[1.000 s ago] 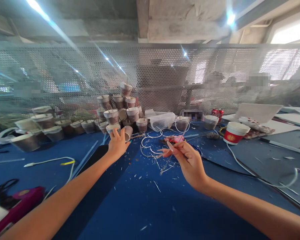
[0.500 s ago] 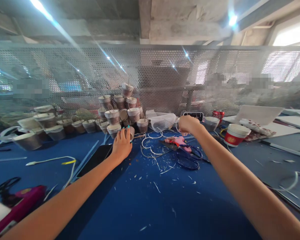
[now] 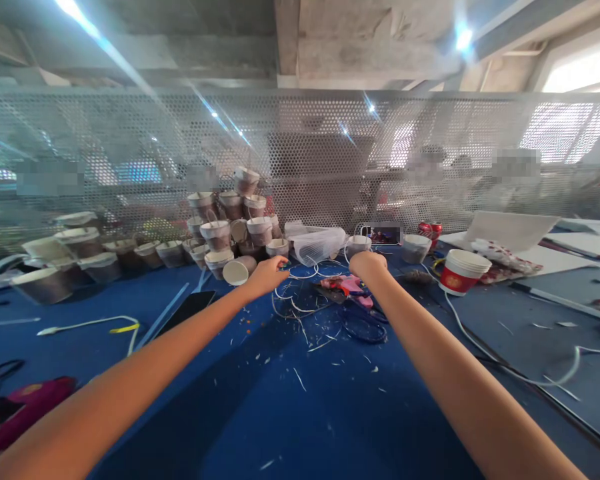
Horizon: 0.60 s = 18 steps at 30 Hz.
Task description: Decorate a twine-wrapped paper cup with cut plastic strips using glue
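My left hand [image 3: 270,275] is above the blue table, right of a small cup lying on its side [image 3: 238,271]. Its thumb and forefinger are a little apart, with nothing visible between them. My right hand [image 3: 369,268] is closed in a fist in front of another small cup [image 3: 359,244]. A thin white cord [image 3: 347,248] arcs up beside that fist; whatever the fingers hold is hidden. Just below it lie a pink and red tool [image 3: 347,287] and scissors with dark blue handles [image 3: 365,327]. White cord loops [image 3: 300,303] spread between the hands.
Small brownish cups [image 3: 215,235] are stacked at the back, with more cups [image 3: 43,283] at left. A perforated metal screen [image 3: 325,153] rises behind. Red-and-white paper cups [image 3: 463,272], a red can [image 3: 430,231] and cables [image 3: 510,367] are at right. White scraps litter the table.
My left hand has left the small cup and moved right, leaving the cup on its side with its mouth showing. My right fist has come slightly lower and nearer, uncovering the cup behind it.
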{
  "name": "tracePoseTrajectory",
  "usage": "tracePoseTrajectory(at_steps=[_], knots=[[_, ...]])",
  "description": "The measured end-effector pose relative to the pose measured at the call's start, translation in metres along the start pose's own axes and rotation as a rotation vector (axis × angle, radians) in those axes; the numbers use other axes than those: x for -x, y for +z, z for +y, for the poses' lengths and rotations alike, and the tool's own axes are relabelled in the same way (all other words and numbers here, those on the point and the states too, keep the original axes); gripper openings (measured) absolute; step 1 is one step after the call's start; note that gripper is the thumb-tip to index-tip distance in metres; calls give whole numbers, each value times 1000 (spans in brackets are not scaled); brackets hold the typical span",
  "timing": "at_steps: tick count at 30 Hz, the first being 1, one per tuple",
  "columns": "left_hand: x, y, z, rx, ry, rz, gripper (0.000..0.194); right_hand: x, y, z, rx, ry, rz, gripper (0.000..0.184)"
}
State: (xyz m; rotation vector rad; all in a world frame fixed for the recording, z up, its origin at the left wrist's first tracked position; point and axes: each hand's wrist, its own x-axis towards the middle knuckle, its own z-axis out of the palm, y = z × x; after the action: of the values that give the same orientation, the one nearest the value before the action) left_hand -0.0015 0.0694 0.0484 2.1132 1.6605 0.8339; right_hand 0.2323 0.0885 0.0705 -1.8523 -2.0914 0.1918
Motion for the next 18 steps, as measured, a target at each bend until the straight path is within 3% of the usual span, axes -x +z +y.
tracePoseTrajectory(at_steps=[3, 7, 13, 18], knots=[[-37, 10, 6, 89, -63, 5, 39, 1, -5, -14, 83, 108, -104, 20], [-68, 22, 13, 218, -142, -64, 38, 7, -10, -34, 110, 35, -197, 19], [-83, 34, 24, 362, -235, -88, 30, 14, 3, -43, 75, -29, -498, 23], [-89, 40, 42, 510, -169, -32, 28, 18, 16, -41, 50, -9, -664, 25]])
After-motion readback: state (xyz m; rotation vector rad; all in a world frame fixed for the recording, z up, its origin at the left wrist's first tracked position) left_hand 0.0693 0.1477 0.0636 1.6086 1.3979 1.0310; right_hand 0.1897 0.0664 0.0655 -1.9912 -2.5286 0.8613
